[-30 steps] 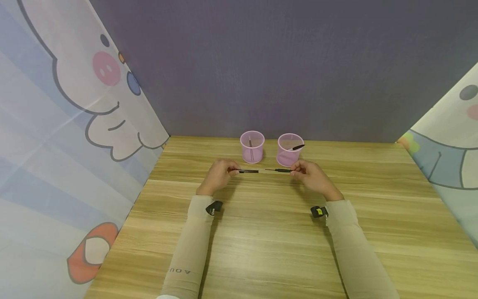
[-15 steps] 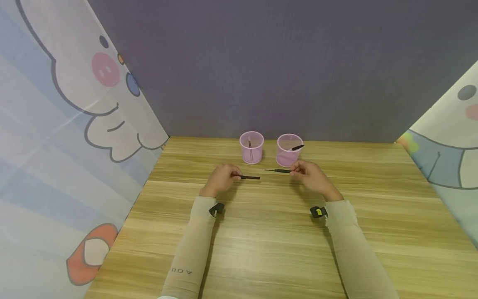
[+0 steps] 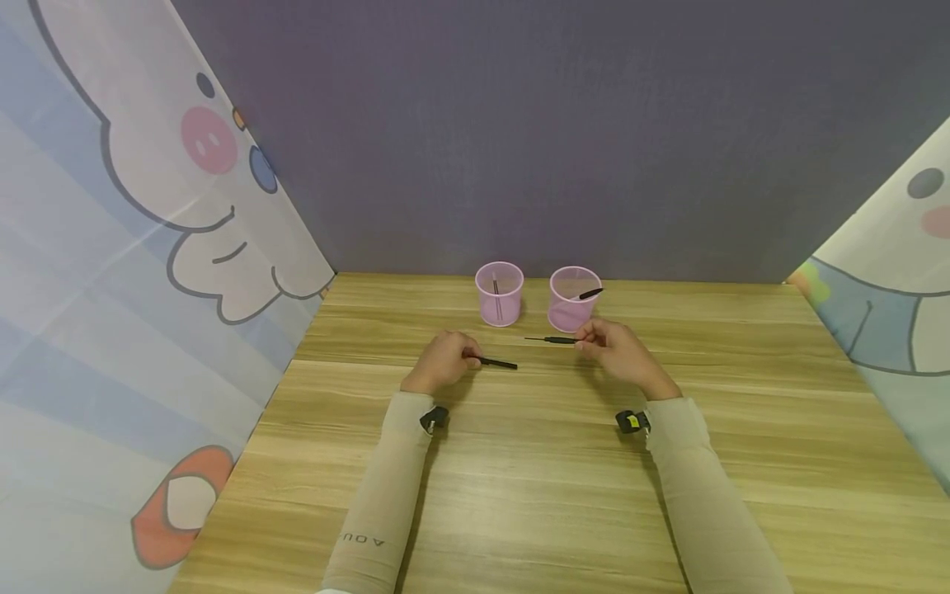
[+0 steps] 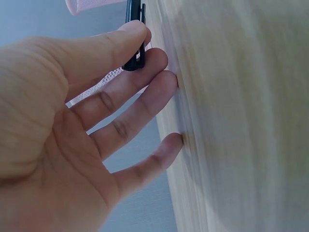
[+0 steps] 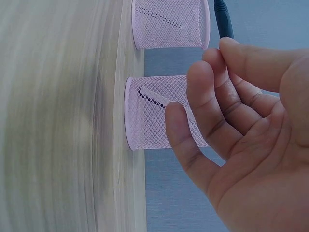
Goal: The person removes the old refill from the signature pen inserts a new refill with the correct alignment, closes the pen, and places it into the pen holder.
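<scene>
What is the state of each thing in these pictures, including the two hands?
Left hand: pinching
Right hand: pinching
Black stick with clip: held in left hand, apart from the other held stick
Black stick with thin tip: held in right hand
Left pink cup: upright
Right pink cup: upright
Thin dark stick: leaning inside left cup
Black-ended stick: slanting in right cup

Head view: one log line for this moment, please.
left hand: pinches black clipped piece; right hand: pinches thin-tipped tool; pink cups: beyond hands
</scene>
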Motion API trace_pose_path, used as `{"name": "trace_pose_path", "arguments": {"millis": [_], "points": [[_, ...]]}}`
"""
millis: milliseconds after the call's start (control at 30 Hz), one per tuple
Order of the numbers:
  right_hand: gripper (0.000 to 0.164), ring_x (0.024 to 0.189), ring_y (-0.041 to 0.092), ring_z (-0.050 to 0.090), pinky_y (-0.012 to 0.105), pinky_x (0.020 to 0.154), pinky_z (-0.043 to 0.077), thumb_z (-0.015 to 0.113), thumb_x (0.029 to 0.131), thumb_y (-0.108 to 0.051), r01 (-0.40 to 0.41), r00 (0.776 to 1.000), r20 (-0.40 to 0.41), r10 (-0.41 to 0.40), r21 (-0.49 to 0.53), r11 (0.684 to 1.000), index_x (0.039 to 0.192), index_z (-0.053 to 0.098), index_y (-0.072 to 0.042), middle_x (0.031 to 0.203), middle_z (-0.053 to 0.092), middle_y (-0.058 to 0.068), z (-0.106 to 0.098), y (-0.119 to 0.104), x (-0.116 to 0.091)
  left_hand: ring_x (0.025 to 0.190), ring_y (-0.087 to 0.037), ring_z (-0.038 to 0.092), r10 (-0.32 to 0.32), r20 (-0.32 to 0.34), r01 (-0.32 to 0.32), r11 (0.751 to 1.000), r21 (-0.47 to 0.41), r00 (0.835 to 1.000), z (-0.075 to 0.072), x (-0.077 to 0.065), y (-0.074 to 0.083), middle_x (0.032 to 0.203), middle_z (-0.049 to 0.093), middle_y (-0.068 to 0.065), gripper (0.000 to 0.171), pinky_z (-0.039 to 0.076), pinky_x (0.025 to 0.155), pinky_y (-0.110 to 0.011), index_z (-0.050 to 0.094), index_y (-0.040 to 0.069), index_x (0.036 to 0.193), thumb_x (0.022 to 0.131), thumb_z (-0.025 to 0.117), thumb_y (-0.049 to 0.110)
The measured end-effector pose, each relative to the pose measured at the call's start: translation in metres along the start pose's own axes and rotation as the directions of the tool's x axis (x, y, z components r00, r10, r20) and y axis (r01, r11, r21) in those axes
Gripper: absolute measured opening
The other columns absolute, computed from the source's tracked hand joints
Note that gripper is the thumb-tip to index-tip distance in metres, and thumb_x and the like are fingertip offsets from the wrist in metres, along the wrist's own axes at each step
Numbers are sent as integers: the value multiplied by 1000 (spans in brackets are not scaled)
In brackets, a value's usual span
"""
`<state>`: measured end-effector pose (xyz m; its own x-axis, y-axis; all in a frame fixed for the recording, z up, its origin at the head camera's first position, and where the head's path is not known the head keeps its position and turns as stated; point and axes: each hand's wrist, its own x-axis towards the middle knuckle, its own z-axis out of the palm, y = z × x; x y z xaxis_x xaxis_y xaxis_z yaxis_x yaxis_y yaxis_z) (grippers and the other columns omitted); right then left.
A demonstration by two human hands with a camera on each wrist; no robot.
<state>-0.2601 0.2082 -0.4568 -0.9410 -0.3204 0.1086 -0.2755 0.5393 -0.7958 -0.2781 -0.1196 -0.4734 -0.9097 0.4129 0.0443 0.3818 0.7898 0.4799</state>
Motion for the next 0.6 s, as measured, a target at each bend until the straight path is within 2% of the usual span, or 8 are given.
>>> {"name": "trace_pose_path", "arguments": {"millis": [233, 600], "points": [[8, 85, 25, 59, 25, 72, 49, 65, 99, -8, -4, 1000, 0, 4, 1, 1000, 104, 66, -2, 92, 66, 13, 0, 0, 0, 94, -20, 71, 6, 9, -6, 1000, 31, 1000, 2, 1, -2, 96, 78, -3, 5, 56, 92, -41, 79, 13, 94, 88, 79, 12], [8, 86, 24, 59, 25, 73, 49, 65, 99, -7, -5, 1000, 2, 5, 2, 1000, 105, 66, -1, 92, 66, 13, 0, -1, 0, 88, -15, 69, -13, 28, 12, 1000, 26, 1000, 2, -1, -1, 93, 75, 0, 10, 56, 87, -39, 79, 17, 89, 83, 84, 11]]}}
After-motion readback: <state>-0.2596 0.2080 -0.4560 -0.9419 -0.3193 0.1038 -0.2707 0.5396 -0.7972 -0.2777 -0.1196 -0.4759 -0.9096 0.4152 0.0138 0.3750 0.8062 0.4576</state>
